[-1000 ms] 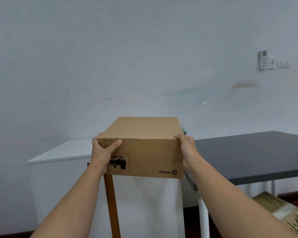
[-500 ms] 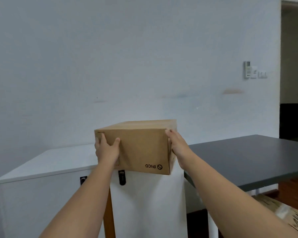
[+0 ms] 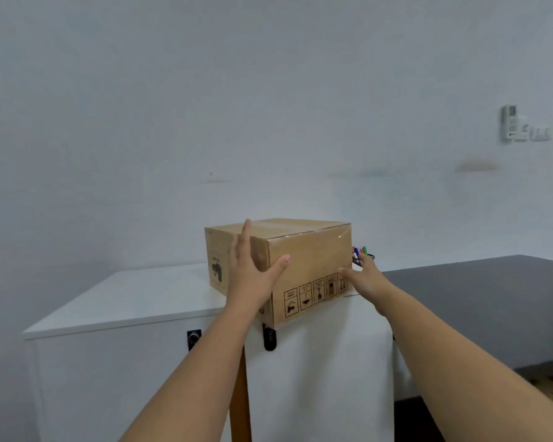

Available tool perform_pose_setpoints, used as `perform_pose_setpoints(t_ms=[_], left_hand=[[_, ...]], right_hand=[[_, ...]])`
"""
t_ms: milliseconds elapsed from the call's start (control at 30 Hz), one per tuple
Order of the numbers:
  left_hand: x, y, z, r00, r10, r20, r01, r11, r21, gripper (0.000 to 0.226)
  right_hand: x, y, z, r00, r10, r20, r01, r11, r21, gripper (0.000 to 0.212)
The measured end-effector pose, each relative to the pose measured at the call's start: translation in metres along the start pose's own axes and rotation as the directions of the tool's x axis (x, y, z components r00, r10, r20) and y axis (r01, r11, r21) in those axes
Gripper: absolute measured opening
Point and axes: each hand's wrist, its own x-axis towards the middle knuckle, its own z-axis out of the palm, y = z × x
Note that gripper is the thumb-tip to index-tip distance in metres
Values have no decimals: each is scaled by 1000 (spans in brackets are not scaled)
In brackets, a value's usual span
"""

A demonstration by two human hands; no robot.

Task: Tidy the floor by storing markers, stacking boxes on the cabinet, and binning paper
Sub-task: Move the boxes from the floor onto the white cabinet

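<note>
The white cabinet (image 3: 134, 301) stands under both hands, the dark table (image 3: 492, 307) beyond the right hand. The taped cardboard box (image 3: 310, 260) rests on the cabinet's top between the hands, so this box looks stacked. The left hand (image 3: 253, 275) is spread flat against its near corner; the right hand (image 3: 361, 275) lies open, touching its lower right edge. Markers (image 3: 361, 251) peek out behind the right fingertips, apparently stored; paper is unseen

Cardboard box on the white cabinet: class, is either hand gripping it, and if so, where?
Neither grips it. The cardboard box rests on the white cabinet. The left hand lies open against its near corner; the right hand is open at its lower right edge.
</note>
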Motion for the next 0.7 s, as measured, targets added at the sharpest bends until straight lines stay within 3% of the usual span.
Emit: perform_pose_setpoints(t_ms=[133, 233, 333, 567, 700], left_hand=[[13, -32, -23, 999, -34, -9, 34, 999, -15, 93], [30, -57, -48, 997, -74, 8, 75, 994, -79, 87], [43, -83, -79, 988, -112, -104, 104, 991, -81, 68], [71, -154, -193, 927, -199, -318, 219, 975, 29, 56], [86, -188, -248, 907, -225, -355, 260, 964, 53, 52]], right_hand=[[18, 7, 10, 997, 81, 13, -81, 996, 26, 87], [31, 0, 37, 992, 38, 122, -40, 999, 10, 57], [44, -7, 86, 987, -42, 153, 49, 998, -37, 40], [58, -30, 222, 946, -115, 303, 120, 993, 1, 48], [53, -42, 296, 933, -171, 318, 194, 980, -42, 51]])
